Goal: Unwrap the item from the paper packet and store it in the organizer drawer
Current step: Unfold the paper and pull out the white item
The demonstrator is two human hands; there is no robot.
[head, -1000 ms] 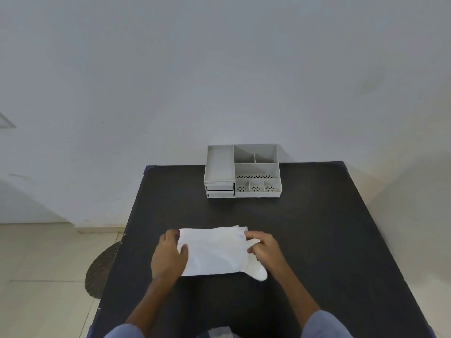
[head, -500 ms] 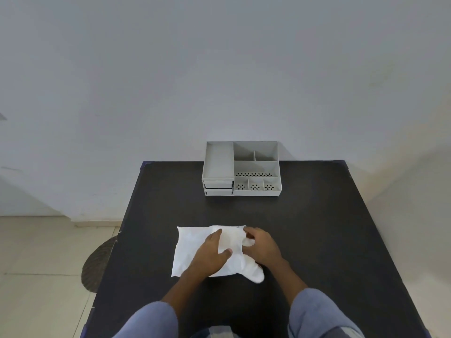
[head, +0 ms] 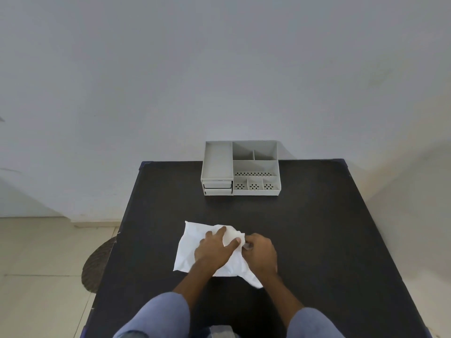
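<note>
1. Since half a second ago, left hand (head: 214, 252) has crept further right over the white paper packet (head: 195, 250); its fingers now pinch up a raised fold of paper at the packet's top right, thumb and forefinger on either side of it.
2. Right hand (head: 260, 254) has shifted slightly inward, now touching the left hand's fingertips at that same fold; fingers curled, pinching something small at the paper edge, cannot tell if it is paper or the item.
3. Packet looks more crumpled than before on the side under the hands; far-left part still flat on the black table (head: 317, 240). One corner sticks out below the right wrist.
4. Wrapped item itself not visible, hidden in paper or under the hands.
5. Grey organizer (head: 240, 168) unchanged, well ahead of both hands at the table's far edge against the wall; two drawers (head: 217, 187) stacked on its left side, both closed.
6. Blue sleeves (head: 158, 315) show at the bottom edge.
</note>
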